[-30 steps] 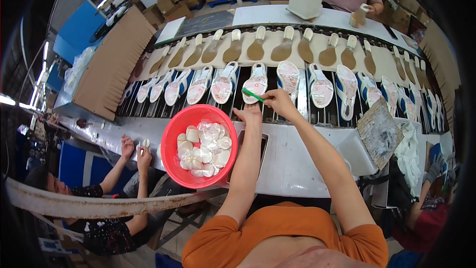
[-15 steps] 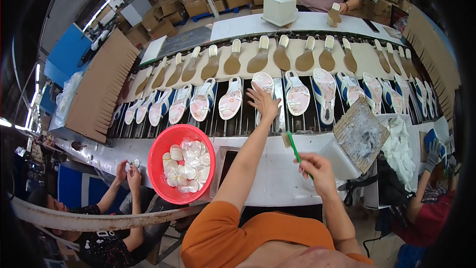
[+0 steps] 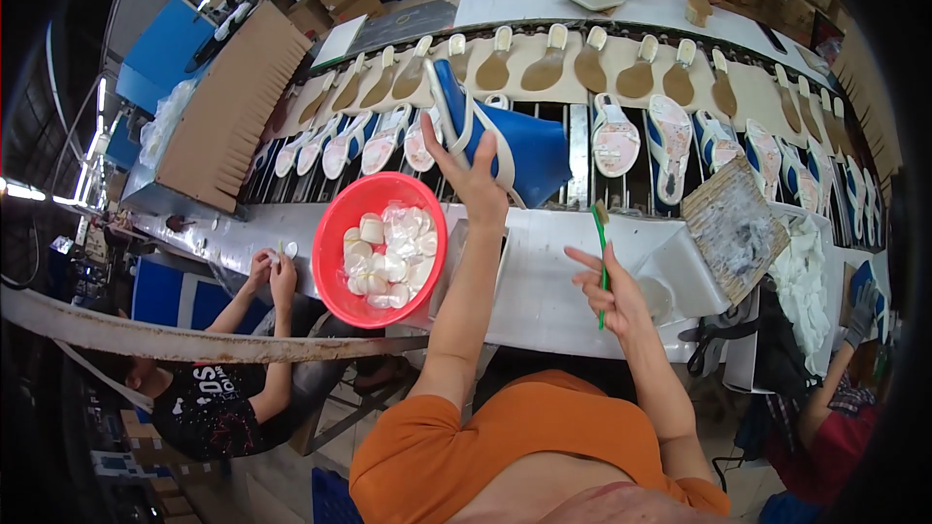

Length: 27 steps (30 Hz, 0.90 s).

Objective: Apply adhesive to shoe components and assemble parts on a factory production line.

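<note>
Blue shoe last (image 3: 534, 148) gripped in left hand (image 3: 478, 186), right hand (image 3: 615, 293) apart, gripping green brush (image 3: 602, 236)

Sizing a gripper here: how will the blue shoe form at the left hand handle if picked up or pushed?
The blue shoe form is probably stiff: it shows no sag at the left hand. Its smooth-looking sides may be slippery, and its curved, uneven shape looks apt to tip if pushed.

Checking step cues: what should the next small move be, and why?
Probably turn the blue shoe last in the left hand sole-up: its side faces the camera, and the right hand holds the green brush apart from it.
</note>
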Each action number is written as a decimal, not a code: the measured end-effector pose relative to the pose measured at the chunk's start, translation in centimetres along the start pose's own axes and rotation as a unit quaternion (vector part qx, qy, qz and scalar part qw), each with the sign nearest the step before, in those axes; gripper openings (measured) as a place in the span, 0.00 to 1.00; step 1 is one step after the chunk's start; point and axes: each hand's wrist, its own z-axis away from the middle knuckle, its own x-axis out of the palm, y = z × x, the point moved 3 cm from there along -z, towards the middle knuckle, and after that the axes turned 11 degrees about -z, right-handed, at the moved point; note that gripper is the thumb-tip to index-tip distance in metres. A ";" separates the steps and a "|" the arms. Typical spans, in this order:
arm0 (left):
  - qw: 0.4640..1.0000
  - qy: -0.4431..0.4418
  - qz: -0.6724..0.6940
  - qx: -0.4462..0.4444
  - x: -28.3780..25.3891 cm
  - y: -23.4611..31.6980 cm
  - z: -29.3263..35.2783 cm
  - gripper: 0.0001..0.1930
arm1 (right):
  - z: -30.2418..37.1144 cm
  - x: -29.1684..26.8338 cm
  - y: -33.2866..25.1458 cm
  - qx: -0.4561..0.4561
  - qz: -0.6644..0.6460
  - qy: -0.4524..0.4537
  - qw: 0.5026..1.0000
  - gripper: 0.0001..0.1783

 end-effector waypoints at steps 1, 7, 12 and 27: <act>0.998 -0.037 0.045 0.002 -1.1 1.4 0.7 0.42 | -0.7 1.5 0.3 0.007 0.001 0.000 1.000 0.29; 0.966 -0.189 0.088 -0.153 -3.5 3.9 5.6 0.58 | 0.2 3.7 0.5 -0.094 -0.054 0.075 0.991 0.29; 0.929 -0.189 0.110 -0.299 -5.8 2.4 10.5 0.42 | 4.8 5.0 -2.0 -0.319 0.319 0.056 0.891 0.34; 0.682 -0.407 -0.594 0.127 -5.8 2.0 15.9 0.36 | 14.4 -2.0 -0.7 -0.260 0.767 0.357 0.465 0.07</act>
